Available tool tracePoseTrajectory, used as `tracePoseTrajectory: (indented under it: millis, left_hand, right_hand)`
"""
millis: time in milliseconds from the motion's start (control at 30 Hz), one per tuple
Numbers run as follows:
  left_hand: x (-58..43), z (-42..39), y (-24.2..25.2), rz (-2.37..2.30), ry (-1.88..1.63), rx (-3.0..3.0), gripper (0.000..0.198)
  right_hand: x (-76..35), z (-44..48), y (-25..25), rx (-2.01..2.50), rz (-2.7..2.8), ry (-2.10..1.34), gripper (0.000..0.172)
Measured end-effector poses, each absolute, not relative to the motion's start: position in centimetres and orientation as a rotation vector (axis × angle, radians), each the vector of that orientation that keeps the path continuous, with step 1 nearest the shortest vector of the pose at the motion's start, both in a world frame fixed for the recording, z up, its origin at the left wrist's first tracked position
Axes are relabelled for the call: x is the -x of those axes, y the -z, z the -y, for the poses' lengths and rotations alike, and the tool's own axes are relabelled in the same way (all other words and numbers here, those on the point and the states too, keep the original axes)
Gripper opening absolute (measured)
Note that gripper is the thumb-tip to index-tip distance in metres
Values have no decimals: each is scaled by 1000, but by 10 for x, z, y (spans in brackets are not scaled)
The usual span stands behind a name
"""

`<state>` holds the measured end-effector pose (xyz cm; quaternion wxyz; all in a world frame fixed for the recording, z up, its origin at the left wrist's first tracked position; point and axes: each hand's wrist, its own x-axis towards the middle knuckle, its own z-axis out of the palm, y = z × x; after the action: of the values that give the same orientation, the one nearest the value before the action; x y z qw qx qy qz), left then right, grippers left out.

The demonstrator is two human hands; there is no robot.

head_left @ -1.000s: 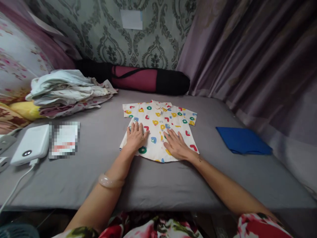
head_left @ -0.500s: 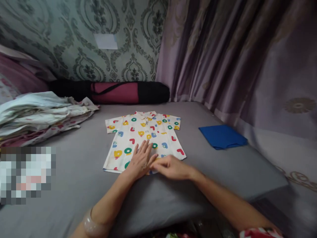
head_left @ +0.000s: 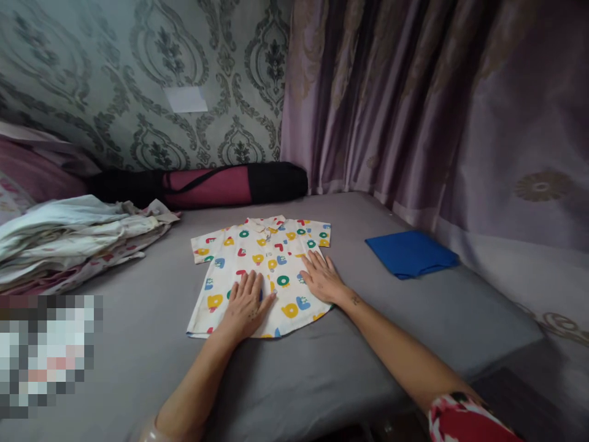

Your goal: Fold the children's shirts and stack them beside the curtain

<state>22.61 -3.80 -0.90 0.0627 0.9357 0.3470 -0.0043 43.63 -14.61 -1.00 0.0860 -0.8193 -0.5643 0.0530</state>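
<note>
A small white short-sleeved shirt with a colourful letter-like print lies spread out on the grey bed sheet, its collar toward the wall. My left hand rests flat on the lower front of the shirt, fingers spread. On the shirt's right side, my right hand also lies palm down with the fingers apart. Neither hand grips anything. Parts of the print and the right side edge are hidden under the hands.
A folded blue cloth lies to the right. Crumpled pale fabric is heaped at the left. Along the wall stretches a long black and maroon bag. Purple curtains hang on the right.
My right hand has let go of the shirt's bottom hem and moved up and right, opening flat on the cloth. My left hand has shifted slightly left. The hem now lies in view.
</note>
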Motion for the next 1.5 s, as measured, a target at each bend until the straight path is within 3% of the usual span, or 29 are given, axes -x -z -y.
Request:
tracePoseTrajectory:
  millis: [400, 633, 833, 1000, 1267, 1500]
  left_hand:
    - [-166, -36, 30, -1387, 79, -2770, 66]
    - [-167, -56, 2, -1235, 37, -2915, 50]
    - [-265, -49, -31, -808, -272, -2832, 42]
    - [-380, -19, -36, -435, -219, -2659, 30]
    - [-505, 1, -28, -605, -126, -2668, 23]
    - [-540, 14, -10, -878, -211, -2631, 33]
  right_hand:
    - [-436, 170, -6, 2350, 1765, -343, 58]
    - [-449, 185, -31, 2254, 1549, -321, 35]
    - [-458, 183, -31, 2535, 1203, -402, 25]
    - [-452, 184, -32, 2689, 1130, -364, 25]
    - [-445, 187, -26, 2687, 1180, -276, 27]
    - [-445, 187, -27, 2698, 1166, -286, 25]
